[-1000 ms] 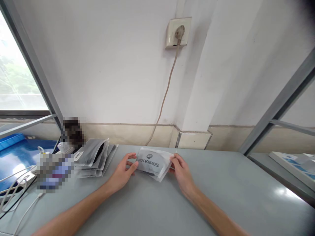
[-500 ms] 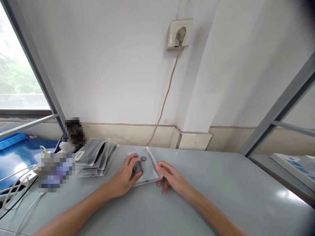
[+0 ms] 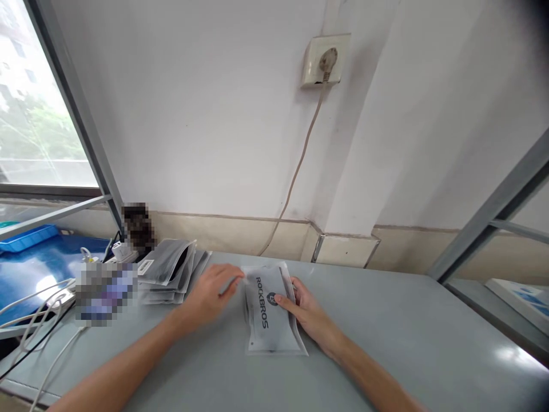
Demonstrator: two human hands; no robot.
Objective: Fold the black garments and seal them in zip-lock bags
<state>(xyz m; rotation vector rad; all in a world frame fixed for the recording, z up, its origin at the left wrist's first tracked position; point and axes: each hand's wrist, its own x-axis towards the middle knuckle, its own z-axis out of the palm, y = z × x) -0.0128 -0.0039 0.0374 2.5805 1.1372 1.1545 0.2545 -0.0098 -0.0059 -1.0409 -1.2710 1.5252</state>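
Note:
A frosted plastic pouch (image 3: 259,340) printed ROCKBROS, with a round logo, is tilted above the grey table in the middle of the head view. My right hand (image 3: 311,312) grips its right side, thumb on the front near the logo and fingers behind. My left hand (image 3: 214,292) is at the upper left corner, thumb and index finger closed together on the pouch's edge. What lies inside the pouch is hard to make out. To the left lies a stack of similar pouches (image 3: 165,266) with dark contents; the top one bears a white label.
The grey table (image 3: 369,343) runs to a wall with a plugged socket (image 3: 326,60) and hanging cord. At left are white cables (image 3: 38,315), a blurred-out object (image 3: 107,294) and a blue tray (image 3: 30,237). A white box (image 3: 518,297) stands at far right, beyond a metal frame.
The pouch has turned and come off the table, with its print now facing me. My right thumb has moved onto its front; my left hand has shifted from its face to its corner.

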